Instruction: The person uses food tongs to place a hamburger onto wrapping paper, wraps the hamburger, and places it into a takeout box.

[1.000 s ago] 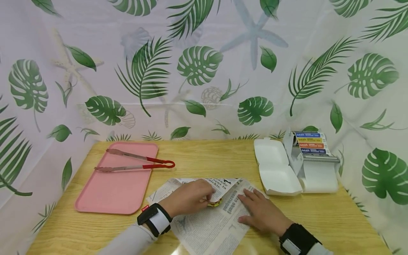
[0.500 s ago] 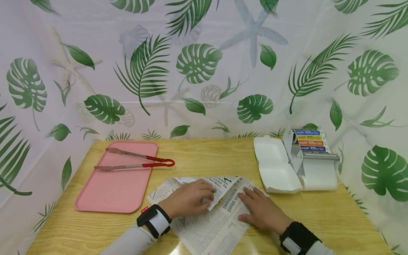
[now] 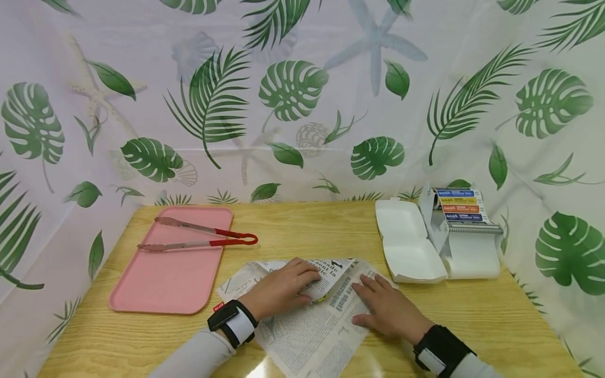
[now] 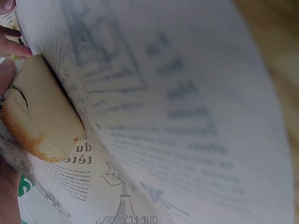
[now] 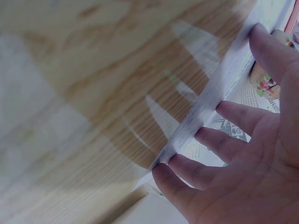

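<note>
left hand (image 3: 282,288) shifted further over newsprint wrapper (image 3: 312,325), right hand (image 3: 385,310) unmoved

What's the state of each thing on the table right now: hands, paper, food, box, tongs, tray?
left hand: fingers curled over a folded paper flap, pressing it down
right hand: flat, fingers straight on the paper
newsprint paper: partly folded over the sandwich
sandwich: nearly covered, one edge showing
white clamshell box: open, nothing visible inside
tongs: untouched, lying across the tray edge
pink tray: flat on the table
label dispenser: beside the box
</note>
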Motion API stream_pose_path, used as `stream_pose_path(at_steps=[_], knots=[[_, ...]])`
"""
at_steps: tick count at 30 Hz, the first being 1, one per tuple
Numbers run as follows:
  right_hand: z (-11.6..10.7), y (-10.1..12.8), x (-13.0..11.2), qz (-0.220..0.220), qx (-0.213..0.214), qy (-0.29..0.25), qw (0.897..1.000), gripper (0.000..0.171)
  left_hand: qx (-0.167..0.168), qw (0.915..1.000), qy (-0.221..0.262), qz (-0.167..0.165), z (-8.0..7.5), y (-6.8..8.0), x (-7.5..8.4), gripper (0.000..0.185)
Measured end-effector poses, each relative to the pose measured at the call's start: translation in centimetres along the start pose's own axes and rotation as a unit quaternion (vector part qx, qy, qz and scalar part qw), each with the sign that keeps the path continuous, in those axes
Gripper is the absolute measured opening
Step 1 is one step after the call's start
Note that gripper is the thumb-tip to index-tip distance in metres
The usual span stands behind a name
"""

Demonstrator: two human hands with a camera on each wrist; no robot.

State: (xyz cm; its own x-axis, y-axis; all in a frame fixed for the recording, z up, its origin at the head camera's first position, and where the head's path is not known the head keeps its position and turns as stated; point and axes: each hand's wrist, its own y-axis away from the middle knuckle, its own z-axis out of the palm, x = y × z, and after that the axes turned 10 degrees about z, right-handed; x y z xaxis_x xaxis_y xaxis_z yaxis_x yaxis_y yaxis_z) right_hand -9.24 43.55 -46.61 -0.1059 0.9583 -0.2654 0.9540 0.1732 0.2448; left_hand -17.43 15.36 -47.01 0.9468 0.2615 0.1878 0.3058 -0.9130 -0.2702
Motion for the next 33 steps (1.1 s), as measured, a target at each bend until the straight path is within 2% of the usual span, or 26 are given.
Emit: stream_pose_path(at_steps=[9,12,14,16,18,20,22,26,28,33], knots=[[0.1,0.0,-0.2,0.001,-0.005,-0.002,1.000,0.074,0.007,0.9998,-0.013,0.009,0.3,0.0,-0.2,0.045],[0.2,0.3,-0.9,0.001,0.011,0.014,1.000,0.071,0.011,0.9996,-0.018,0.015,0.4,0.1,-0.2,0.043],[0.4,0.7,-1.9,-0.026,0.037,0.032,0.998,0.066,0.011,0.9995,-0.022,0.020,0.5,0.1,-0.2,0.042],[0.7,1.3,-3.1,-0.076,0.058,0.053,0.994,0.056,0.010,0.9994,-0.025,0.022,0.5,0.1,-0.1,0.042],[1.0,2.0,-4.4,-0.150,0.067,0.061,0.985,0.046,0.009,0.9993,-0.029,0.023,0.4,0.1,-0.1,0.042],[1.2,2.6,-5.6,-0.231,0.066,0.073,0.968,0.036,0.010,0.9992,-0.033,0.023,0.3,0.1,-0.1,0.042],[1.4,2.9,-6.5,-0.302,0.067,0.091,0.947,0.030,0.012,0.9991,-0.034,0.023,0.3,0.0,-0.2,0.042],[2.2,3.2,-7.5,-0.389,0.090,0.113,0.910,0.025,0.012,0.9993,-0.028,0.022,0.3,0.0,-0.2,0.041],[2.6,3.3,-7.7,-0.406,0.086,0.107,0.903,0.026,0.011,0.9994,-0.025,0.022,0.3,-0.1,-0.2,0.040],[3.4,3.3,-8.1,-0.420,0.074,0.090,0.900,0.025,0.008,0.9993,-0.031,0.021,0.3,0.0,-0.2,0.041]])
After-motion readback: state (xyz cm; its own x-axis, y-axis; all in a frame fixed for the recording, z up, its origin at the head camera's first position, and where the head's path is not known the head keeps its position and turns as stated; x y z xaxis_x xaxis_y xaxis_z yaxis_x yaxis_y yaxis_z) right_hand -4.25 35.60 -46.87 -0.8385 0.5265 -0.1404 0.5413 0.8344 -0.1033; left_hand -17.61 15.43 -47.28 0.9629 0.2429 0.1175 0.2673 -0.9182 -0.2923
